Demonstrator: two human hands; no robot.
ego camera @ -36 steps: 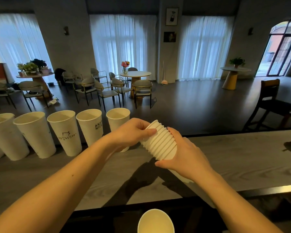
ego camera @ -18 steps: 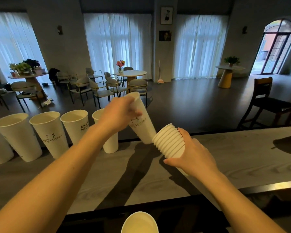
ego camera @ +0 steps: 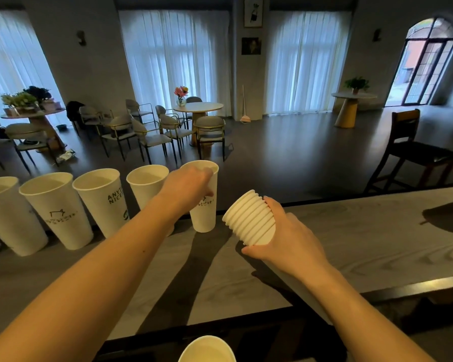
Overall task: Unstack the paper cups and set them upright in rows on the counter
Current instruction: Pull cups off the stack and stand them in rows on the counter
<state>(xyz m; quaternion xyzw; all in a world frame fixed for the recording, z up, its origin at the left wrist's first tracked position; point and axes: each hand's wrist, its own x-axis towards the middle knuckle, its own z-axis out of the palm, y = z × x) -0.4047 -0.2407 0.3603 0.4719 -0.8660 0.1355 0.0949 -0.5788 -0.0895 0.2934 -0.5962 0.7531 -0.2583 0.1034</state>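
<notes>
My left hand [ego camera: 187, 185] grips a white paper cup [ego camera: 204, 215] near its rim; the cup stands upright with its base on the grey counter [ego camera: 351, 244], at the right end of a row. Several more upright white cups make up that row, among them one with lettering [ego camera: 104, 202] and one with a small logo [ego camera: 58, 210]. My right hand [ego camera: 285, 241] holds the stack of nested cups [ego camera: 249, 218] tilted, rims pointing up and to the left, just right of the placed cup.
Another cup's open rim [ego camera: 207, 348] shows at the bottom edge, below the counter's dark front edge. A dark shadow [ego camera: 447, 218] lies on the counter at far right. Beyond the counter are chairs, round tables and a tall wooden chair [ego camera: 413, 155].
My left hand pulled one cup off the stack, swung it up and left, and set it upright at the right end of the row. My right hand kept hold of the stack.
</notes>
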